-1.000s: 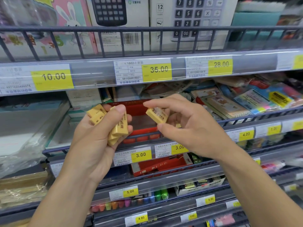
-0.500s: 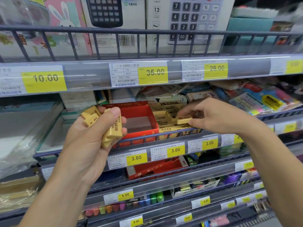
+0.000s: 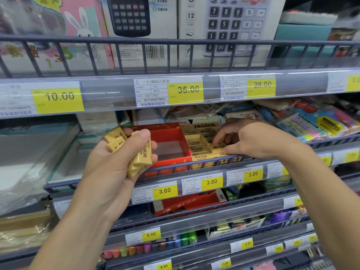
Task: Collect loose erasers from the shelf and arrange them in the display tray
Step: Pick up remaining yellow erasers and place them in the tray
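Erasers: yellow blocks with dark print.
Left hand point(image 3: 116, 164): clutches a loose eraser bundle point(image 3: 136, 151), long axes mixed.
Right hand point(image 3: 251, 141): pinches one eraser point(image 3: 217, 148), lengthwise left-right, in the yellow display tray point(image 3: 212, 159).

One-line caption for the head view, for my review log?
Left hand grips a bunch of yellow erasers while right hand sets one eraser into the yellow display tray.

Yellow erasers point(image 3: 217, 148), red tray point(image 3: 176, 133)

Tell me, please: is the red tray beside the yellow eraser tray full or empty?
Empty. The red tray shows only its bare pale floor, with no erasers inside it.
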Action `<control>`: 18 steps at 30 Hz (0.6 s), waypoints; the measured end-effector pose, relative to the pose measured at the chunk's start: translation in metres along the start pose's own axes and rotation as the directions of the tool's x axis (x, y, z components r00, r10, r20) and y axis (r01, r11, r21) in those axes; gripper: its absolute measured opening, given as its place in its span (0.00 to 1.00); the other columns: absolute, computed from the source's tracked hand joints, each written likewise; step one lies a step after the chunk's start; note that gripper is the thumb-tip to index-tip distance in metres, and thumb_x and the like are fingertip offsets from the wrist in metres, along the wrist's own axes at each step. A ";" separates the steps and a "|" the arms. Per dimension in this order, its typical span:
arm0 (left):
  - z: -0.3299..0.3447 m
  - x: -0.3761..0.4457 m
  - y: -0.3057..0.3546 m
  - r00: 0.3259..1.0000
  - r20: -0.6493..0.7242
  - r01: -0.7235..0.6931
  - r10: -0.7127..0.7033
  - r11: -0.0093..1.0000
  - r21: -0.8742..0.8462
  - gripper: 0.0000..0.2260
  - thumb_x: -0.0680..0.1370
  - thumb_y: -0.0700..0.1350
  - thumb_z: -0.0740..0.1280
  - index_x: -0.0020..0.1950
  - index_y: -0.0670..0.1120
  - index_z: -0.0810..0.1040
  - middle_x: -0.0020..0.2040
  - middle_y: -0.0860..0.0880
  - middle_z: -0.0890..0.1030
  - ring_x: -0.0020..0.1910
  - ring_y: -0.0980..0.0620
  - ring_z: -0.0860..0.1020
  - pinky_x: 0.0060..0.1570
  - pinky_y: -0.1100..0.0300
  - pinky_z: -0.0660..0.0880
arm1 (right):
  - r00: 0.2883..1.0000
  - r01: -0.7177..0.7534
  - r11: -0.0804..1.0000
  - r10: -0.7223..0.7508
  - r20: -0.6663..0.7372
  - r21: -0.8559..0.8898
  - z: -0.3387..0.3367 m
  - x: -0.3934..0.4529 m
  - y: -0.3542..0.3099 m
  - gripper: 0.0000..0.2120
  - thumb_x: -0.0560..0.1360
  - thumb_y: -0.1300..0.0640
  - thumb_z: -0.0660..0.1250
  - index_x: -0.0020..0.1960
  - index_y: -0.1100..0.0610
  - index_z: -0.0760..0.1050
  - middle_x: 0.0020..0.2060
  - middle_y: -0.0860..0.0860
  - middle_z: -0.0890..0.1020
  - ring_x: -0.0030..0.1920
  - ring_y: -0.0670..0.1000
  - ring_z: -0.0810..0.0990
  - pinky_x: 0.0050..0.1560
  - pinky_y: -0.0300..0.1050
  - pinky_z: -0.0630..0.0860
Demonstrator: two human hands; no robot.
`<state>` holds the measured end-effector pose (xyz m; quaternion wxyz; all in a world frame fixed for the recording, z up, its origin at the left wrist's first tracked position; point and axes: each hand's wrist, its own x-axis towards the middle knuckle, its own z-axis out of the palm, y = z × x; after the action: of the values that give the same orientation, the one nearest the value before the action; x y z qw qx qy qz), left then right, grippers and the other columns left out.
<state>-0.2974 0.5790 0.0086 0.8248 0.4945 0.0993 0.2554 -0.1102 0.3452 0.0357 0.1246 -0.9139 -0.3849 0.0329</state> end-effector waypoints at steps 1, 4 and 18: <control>0.001 0.000 0.000 1.000 0.003 0.002 -0.002 1.000 -0.002 0.23 0.62 0.48 0.81 0.53 0.44 0.80 0.42 0.43 0.86 0.40 0.49 0.86 0.36 0.60 0.82 | 1.000 -0.007 1.000 0.007 0.013 0.002 -0.001 0.001 0.000 0.09 0.76 0.47 0.73 0.52 0.34 0.78 0.48 0.37 0.80 0.42 0.24 0.72 0.37 0.22 0.68; 0.005 -0.002 -0.001 1.000 0.010 0.023 -0.023 1.000 -0.008 0.24 0.61 0.49 0.81 0.53 0.44 0.80 0.42 0.42 0.86 0.38 0.49 0.86 0.36 0.60 0.82 | 0.998 -0.046 0.999 0.045 0.044 0.019 -0.004 0.000 -0.003 0.08 0.75 0.44 0.73 0.52 0.33 0.79 0.47 0.36 0.81 0.43 0.34 0.78 0.37 0.27 0.71; 0.021 -0.007 -0.011 0.990 0.113 0.101 -0.089 0.990 -0.102 0.23 0.68 0.52 0.77 0.57 0.40 0.82 0.44 0.43 0.85 0.40 0.50 0.85 0.35 0.61 0.82 | 0.844 0.470 0.830 -0.323 -0.428 0.302 0.034 -0.025 -0.115 0.27 0.73 0.46 0.76 0.69 0.52 0.75 0.53 0.42 0.73 0.53 0.39 0.74 0.53 0.33 0.69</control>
<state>-0.2914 0.5552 0.0083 0.8658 0.4570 0.0639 0.1935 -0.2129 0.4111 0.0310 0.3785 -0.7577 -0.5248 -0.0848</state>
